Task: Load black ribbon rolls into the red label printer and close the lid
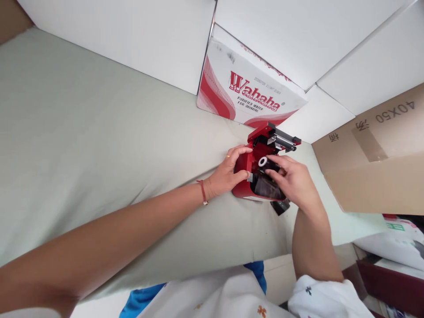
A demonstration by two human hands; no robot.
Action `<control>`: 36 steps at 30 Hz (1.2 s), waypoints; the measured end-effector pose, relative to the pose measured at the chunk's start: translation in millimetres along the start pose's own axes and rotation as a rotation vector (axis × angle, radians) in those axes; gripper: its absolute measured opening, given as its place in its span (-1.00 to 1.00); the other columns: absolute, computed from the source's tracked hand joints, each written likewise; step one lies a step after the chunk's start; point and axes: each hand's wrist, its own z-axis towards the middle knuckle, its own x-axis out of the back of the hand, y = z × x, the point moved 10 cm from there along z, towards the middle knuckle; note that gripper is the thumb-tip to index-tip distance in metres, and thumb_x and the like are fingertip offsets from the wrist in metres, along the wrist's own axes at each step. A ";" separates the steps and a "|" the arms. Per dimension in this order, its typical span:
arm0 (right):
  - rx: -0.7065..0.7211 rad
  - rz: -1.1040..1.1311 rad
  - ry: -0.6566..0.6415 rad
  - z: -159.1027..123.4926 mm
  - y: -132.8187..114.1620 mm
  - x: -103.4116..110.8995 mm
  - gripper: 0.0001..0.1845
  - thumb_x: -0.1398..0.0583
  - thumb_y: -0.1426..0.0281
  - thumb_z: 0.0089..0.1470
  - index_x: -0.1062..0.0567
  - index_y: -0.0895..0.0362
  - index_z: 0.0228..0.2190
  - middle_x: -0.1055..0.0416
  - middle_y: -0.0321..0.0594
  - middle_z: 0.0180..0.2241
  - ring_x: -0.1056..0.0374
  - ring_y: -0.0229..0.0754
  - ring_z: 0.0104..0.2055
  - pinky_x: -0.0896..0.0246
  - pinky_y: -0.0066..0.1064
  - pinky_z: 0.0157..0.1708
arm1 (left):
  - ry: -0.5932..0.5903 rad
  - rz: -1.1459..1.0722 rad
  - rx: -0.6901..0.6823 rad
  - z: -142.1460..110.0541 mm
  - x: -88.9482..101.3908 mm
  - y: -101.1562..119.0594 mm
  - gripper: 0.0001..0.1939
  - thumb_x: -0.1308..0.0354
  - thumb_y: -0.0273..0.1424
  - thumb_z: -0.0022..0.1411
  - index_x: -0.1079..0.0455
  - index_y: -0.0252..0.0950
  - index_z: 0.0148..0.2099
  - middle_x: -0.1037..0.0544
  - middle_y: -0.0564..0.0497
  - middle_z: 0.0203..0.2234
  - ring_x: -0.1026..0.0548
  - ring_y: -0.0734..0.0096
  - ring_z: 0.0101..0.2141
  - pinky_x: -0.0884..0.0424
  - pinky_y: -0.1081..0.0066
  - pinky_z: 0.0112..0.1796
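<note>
A small red device (241, 174) with its lid (276, 137) swung open lies on the pale green table (99, 145). My left hand (228, 172) grips its left side, fingers curled round the red casing. My right hand (294, 179) holds a black roll (268, 176) with a white core (263, 161) inside the open device. A loose black strip (281, 206) of the roll sticks out below my right hand.
A white and red "Wahaha" carton (245, 88) stands just behind the device. White boxes (132, 35) line the back. A brown cardboard box (377, 159) marked 40X50 sits at the right. More packages (394, 247) lie lower right.
</note>
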 end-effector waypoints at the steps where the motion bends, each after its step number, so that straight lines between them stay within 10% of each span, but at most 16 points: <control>1: 0.011 -0.058 -0.005 5.9 -2.9 -6.7 -0.55 -0.36 0.31 0.29 -0.78 0.01 0.17 -0.73 -0.08 0.00 -0.54 -0.11 -0.30 -0.59 -0.13 -0.06 | 0.028 0.060 -0.038 -2.4 1.3 4.4 -0.36 -0.27 -0.28 0.43 -0.29 -0.05 0.49 -0.31 -0.23 0.54 -0.31 -0.10 0.57 -0.28 -0.28 0.58; 8: 0.045 -0.211 -0.108 22.9 -12.5 -21.8 -0.50 -0.27 0.41 0.34 -0.73 -0.03 0.24 -0.75 -0.09 0.16 -0.69 0.09 0.07 -0.58 -0.05 0.17 | 0.151 0.486 -0.634 -43.6 -23.5 85.9 -0.42 -0.23 -0.18 0.50 -0.34 -0.20 0.46 -0.57 -0.29 0.35 -0.41 -0.18 0.53 -0.38 -0.25 0.52; 14: -0.042 -0.285 -0.124 38.1 -3.0 -30.2 -0.48 -0.28 0.43 0.34 -0.73 -0.02 0.26 -0.78 -0.07 0.12 -0.72 0.13 0.03 -0.58 -0.01 0.14 | 0.130 0.680 -0.839 -61.6 -49.0 110.0 -0.70 -0.18 -0.39 0.48 -0.54 -0.25 0.19 -0.81 -0.08 0.00 -0.72 0.16 0.24 -0.41 0.08 0.50; 18: 0.037 -0.164 -0.058 30.8 -16.9 -21.5 -0.62 -0.30 0.43 0.33 -0.80 0.02 0.09 -0.78 -0.07 0.12 -0.71 0.14 0.13 -0.58 -0.02 0.20 | 0.100 0.805 -0.900 -66.9 -59.8 112.0 -0.70 -0.16 -0.39 0.52 -0.60 -0.20 0.20 -0.83 -0.04 0.07 -0.73 0.24 0.22 -0.47 0.10 0.43; 23: 0.062 0.223 0.329 -3.3 -20.7 39.3 -0.73 -0.36 0.13 0.44 -0.80 0.02 -0.08 -0.79 -0.20 -0.17 -0.53 -0.21 -0.42 -0.52 -0.29 -0.33 | 0.154 0.888 -0.963 -70.5 -62.3 120.0 -0.79 -0.22 -0.38 0.61 -0.65 -0.18 0.16 -0.85 0.07 0.11 -0.74 0.40 0.11 -0.54 0.25 0.24; 26: 0.128 0.118 0.615 -9.4 -13.1 72.7 -0.56 -0.27 0.00 0.53 -0.76 0.03 0.08 -0.77 -0.05 0.03 -0.68 -0.05 -0.04 -0.63 -0.14 0.02 | 0.148 0.880 -0.956 -69.8 -61.6 120.4 -0.80 -0.24 -0.38 0.63 -0.65 -0.15 0.16 -0.85 0.10 0.11 -0.75 0.42 0.09 -0.55 0.27 0.20; 30: 0.188 -0.077 0.467 18.1 -0.4 52.5 -0.33 -0.11 -0.14 0.58 -0.67 0.03 0.29 -0.64 0.06 0.32 -0.53 0.12 0.42 -0.40 0.15 0.48 | 0.059 0.848 -0.938 -70.0 -65.3 112.9 -0.76 -0.27 -0.38 0.61 -0.63 -0.09 0.22 -0.83 0.10 0.17 -0.76 0.38 0.16 -0.55 0.26 0.25; 36: 0.221 -0.069 0.493 -19.6 -9.1 35.9 -0.48 -0.09 0.04 0.64 -0.76 0.01 0.11 -0.69 0.00 0.05 -0.62 0.05 0.16 -0.54 0.00 0.23 | 0.006 0.755 -0.922 -70.9 -65.4 107.2 -0.72 -0.30 -0.40 0.57 -0.62 -0.08 0.24 -0.83 0.07 0.17 -0.78 0.38 0.18 -0.59 0.29 0.30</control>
